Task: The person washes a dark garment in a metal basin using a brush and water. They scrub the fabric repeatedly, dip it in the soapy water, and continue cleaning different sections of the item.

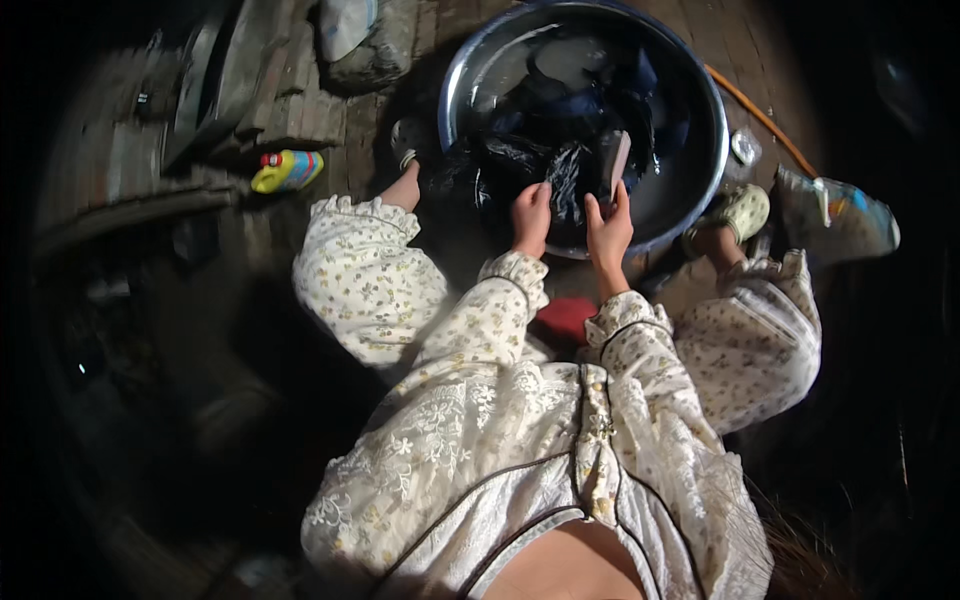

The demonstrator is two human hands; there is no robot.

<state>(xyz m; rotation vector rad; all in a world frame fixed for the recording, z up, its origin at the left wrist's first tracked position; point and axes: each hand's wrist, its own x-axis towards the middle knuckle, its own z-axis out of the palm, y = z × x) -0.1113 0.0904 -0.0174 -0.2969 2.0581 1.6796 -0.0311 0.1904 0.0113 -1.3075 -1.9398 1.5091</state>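
Note:
A large round metal basin (716, 180) in front of me holds dark water and soaked dark cloth. Wet, shiny black cloth (568, 180) is bunched over the basin's near side. At its near edge my left hand (531, 220) is closed on the cloth. My right hand (608, 240), just to the right, grips a scrub brush (619, 162) with a pale pinkish back, held upright on edge against the cloth. The brush's underside is in shadow, and its bristles cannot be made out. Shadow hides where the cloth ends on the left.
A yellow bottle with a red cap (288, 171) lies on the wooden boards to the left. A plastic bag (838, 215) and an orange stick (762, 118) are at the right. My feet flank the basin, one in a pale clog (745, 212). Something red (567, 318) shows below my wrists.

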